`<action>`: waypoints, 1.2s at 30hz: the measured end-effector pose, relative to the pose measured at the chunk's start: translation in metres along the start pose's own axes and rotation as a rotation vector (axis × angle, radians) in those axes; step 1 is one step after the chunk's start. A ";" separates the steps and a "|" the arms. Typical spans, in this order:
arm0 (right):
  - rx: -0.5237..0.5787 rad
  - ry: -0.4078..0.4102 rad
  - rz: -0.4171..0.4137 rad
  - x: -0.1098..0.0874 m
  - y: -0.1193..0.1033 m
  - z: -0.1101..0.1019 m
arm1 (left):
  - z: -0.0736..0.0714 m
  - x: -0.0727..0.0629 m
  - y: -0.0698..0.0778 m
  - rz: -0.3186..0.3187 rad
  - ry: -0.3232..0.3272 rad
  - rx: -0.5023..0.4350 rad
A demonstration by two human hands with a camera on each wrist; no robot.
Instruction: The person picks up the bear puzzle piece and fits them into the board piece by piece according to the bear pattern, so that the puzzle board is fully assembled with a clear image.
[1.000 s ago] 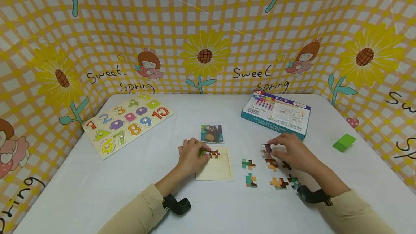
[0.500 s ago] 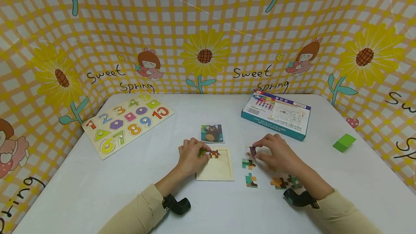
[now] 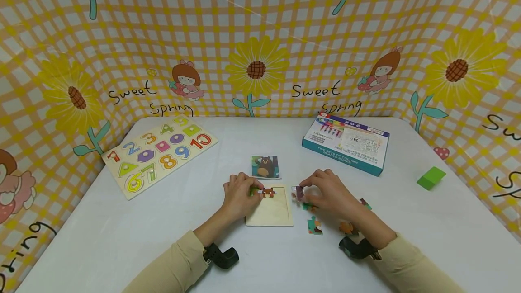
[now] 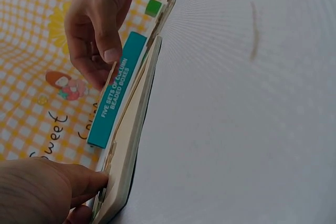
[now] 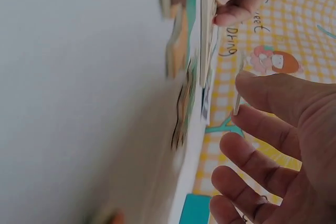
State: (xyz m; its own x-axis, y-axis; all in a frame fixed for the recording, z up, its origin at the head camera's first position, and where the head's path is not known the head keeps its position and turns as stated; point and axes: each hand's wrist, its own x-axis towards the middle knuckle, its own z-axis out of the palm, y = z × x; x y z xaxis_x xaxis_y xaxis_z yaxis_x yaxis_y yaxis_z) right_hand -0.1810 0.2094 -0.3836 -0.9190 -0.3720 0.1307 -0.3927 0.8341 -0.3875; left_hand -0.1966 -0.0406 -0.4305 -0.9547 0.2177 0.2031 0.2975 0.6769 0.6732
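Observation:
A wooden puzzle tray (image 3: pixel 270 214) lies flat, with a brown bear-face puzzle piece (image 3: pixel 267 193) in its upper part. My left hand (image 3: pixel 240 196) is at the tray's upper left corner, its thumb and finger pinching a green puzzle piece (image 3: pixel 253 191) that they partly cover. Beside the tray's right edge, my right hand (image 3: pixel 331 193) holds a purple and white puzzle piece (image 3: pixel 298 193) between thumb and forefinger. In the right wrist view that piece is seen edge-on, raised off the table, and the other fingers (image 5: pixel 239 187) are loosely bent.
Several loose puzzle pieces (image 3: pixel 314 226) lie right of the tray, some hidden under my right hand. Behind the tray is a bear picture card (image 3: pixel 265 167). A number board (image 3: pixel 160 155) is at the left, a teal box (image 3: pixel 346 144) and a green block (image 3: pixel 431 178) at the right.
My right hand has carried the purple and white puzzle piece leftward from the loose pieces to the tray's right edge. The left hand has stayed at the tray's upper left corner.

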 end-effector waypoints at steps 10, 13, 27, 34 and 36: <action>-0.001 -0.015 -0.016 0.009 -0.009 0.010 | -0.001 -0.002 0.001 0.017 0.012 -0.002; 0.004 -0.031 -0.012 0.012 -0.012 0.012 | -0.001 -0.002 0.002 0.024 0.019 0.001; 0.015 -0.075 -0.030 0.024 -0.018 0.020 | -0.001 -0.001 0.001 0.018 0.011 0.005; 0.013 -0.077 -0.030 0.028 -0.021 0.023 | -0.001 -0.001 0.001 0.013 0.009 0.008; 0.005 -0.076 -0.035 0.029 -0.021 0.025 | -0.001 -0.001 0.001 0.014 0.009 0.008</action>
State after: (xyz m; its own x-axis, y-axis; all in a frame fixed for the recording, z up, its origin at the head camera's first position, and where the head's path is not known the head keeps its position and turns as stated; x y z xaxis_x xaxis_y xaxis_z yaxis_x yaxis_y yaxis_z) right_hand -0.1981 0.1711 -0.3941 -0.8994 -0.4308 0.0744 -0.4240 0.8180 -0.3886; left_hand -0.1952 -0.0406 -0.4292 -0.9506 0.2208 0.2182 0.3105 0.6793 0.6650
